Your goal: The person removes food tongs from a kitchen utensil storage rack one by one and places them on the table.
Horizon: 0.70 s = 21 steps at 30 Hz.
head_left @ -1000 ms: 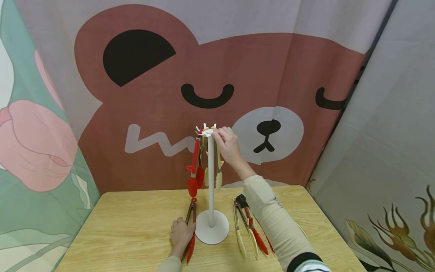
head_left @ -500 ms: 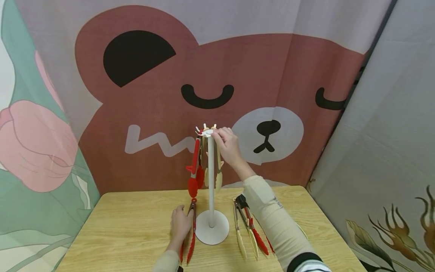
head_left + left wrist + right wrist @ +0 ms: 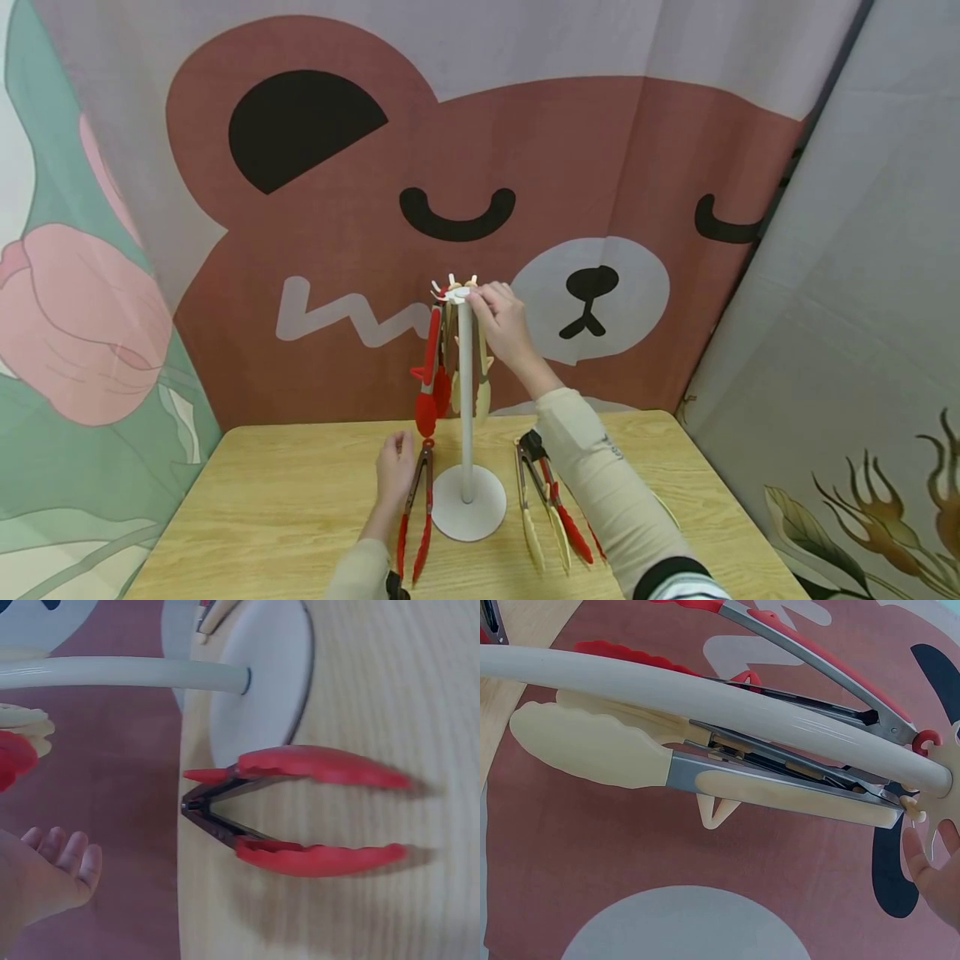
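At the top of a white hanging rack (image 3: 467, 400), my right hand (image 3: 504, 321) pinches a hook at the right edge. Red tongs (image 3: 426, 410) hang on the left side of the rack, and cream tongs (image 3: 483, 398) hang behind its pole. In the right wrist view the ring of these cream tongs (image 3: 589, 746) is close to my fingertips (image 3: 913, 851). My left hand (image 3: 395, 471), fingers loosely bent and holding nothing, is beside another pair of red tongs (image 3: 423, 546). Those tongs lie spread on the table, left of the round base, and show whole in the left wrist view.
Cream tongs (image 3: 533, 542) and red tongs (image 3: 573, 533) lie together right of the base, partly hidden by my right sleeve (image 3: 600, 467). The wooden table (image 3: 292, 500) ends at a bear-printed curtain (image 3: 337, 250).
My left hand has come off the red tongs on the table and moved up and away from them; their arms now show spread apart. The right hand has stayed at the rack's top.
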Tool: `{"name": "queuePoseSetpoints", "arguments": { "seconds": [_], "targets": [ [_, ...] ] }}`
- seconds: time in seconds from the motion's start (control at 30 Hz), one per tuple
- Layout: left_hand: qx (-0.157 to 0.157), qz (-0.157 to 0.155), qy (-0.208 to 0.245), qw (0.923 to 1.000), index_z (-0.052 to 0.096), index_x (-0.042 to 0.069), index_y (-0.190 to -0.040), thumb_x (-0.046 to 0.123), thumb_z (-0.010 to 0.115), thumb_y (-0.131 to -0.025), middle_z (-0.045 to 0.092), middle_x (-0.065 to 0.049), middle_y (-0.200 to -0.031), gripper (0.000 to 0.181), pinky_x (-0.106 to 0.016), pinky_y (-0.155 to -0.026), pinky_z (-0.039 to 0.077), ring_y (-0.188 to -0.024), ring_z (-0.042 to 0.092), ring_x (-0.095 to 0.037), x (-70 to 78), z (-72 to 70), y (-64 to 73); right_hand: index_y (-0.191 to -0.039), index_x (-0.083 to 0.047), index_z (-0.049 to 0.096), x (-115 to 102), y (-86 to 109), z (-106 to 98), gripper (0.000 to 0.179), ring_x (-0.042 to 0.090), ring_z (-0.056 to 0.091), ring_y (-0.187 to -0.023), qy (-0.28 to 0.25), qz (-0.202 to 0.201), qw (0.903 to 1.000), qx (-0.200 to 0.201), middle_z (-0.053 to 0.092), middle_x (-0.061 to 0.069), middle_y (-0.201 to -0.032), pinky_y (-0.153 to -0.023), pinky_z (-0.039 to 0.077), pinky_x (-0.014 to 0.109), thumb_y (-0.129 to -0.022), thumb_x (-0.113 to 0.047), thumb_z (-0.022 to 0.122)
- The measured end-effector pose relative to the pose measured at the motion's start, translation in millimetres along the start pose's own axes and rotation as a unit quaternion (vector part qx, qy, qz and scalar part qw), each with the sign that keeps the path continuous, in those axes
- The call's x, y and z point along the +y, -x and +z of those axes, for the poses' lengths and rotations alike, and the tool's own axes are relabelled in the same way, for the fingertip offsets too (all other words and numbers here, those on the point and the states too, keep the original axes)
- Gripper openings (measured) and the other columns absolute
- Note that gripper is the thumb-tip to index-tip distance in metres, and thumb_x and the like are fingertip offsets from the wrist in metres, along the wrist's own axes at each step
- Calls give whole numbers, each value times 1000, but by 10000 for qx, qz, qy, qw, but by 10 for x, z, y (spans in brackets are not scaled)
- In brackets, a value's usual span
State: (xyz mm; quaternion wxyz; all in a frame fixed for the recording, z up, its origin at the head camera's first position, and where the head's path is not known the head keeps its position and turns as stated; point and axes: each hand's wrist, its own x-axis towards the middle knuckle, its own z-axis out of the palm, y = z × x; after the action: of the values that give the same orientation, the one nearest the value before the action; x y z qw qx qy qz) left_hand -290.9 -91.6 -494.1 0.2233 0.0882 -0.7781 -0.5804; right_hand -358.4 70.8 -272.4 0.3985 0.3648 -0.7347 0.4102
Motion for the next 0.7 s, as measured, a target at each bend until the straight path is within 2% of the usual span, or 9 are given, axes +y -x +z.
{"name": "queuePoseSetpoints", "arguments": {
  "seconds": [0.17, 0.27, 0.4, 0.7],
  "targets": [
    [-168, -148, 492, 9985, 48, -7, -115, 32, 41, -94, 54, -22, -108, 46, -45, -84, 40, -98, 50, -34, 94, 12, -68, -76, -1, 62, -7, 3, 3, 20, 20, 49, -76, -14, 7, 10000, -9, 58, 8, -78, -65, 39, 32, -88, -12, 50],
    [-574, -257, 785, 9949, 43, -6, -121, 39, 39, -94, 51, -22, -113, 53, -46, -86, 39, -101, 49, -33, 157, 25, -111, -77, -1, 62, -10, 6, 2, 19, 20, 50, -75, -7, -13, 10000, 17, 58, 8, -77, -65, 39, 32, -88, -11, 51],
    [-1072, -265, 1021, 9886, 33, -8, -127, 40, 36, -94, 45, -27, -122, 58, -49, -92, 34, -109, 44, -38, 223, 35, -152, -77, 0, 63, -15, 10, 2, 17, 22, 50, -75, 7, -58, 10000, 66, 59, 9, -77, -64, 40, 33, -87, -9, 52],
    [-1089, -170, 1386, 9842, 30, -8, -130, 37, 35, -95, 40, -28, -126, 57, -48, -95, 31, -112, 41, -38, 359, 24, -223, -78, 0, 63, -16, 6, 9, 18, 21, 50, -75, 4, -68, 10000, 70, 58, 8, -77, -64, 39, 32, -88, -10, 51]
  ]
}}
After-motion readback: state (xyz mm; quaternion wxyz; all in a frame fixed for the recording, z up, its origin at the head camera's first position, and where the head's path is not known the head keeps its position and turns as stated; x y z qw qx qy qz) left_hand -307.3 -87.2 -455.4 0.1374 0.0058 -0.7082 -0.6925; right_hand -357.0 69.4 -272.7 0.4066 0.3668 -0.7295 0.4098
